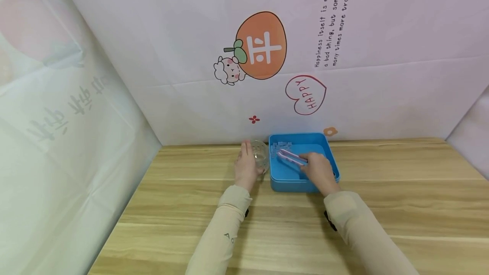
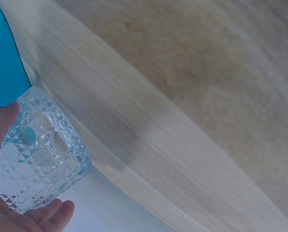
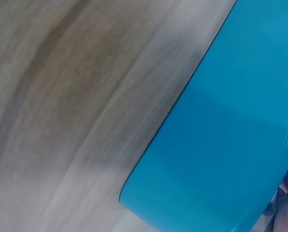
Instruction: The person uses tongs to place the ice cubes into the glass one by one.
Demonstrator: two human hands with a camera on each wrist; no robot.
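Note:
A clear cut-glass cup (image 1: 259,156) stands on the table against the left side of a blue box (image 1: 305,186). My left hand (image 1: 246,166) holds this cup, and in the left wrist view the thumb (image 2: 3,130) and fingers (image 2: 50,215) lie on opposite sides of its faceted wall. My right hand (image 1: 320,171) grips pink tongs (image 1: 292,156) over the box, their tips pointing left. Several small pale-purple translucent pieces (image 1: 282,145) lie in the box's back left corner, close by the tong tips. In the right wrist view the box wall hides most of the hand.
The wood-grain table (image 1: 401,190) ends at a white printed cloth (image 1: 191,109) behind the box. Another white cloth (image 1: 76,152) hangs along the left side. The box's raised walls surround the small pieces.

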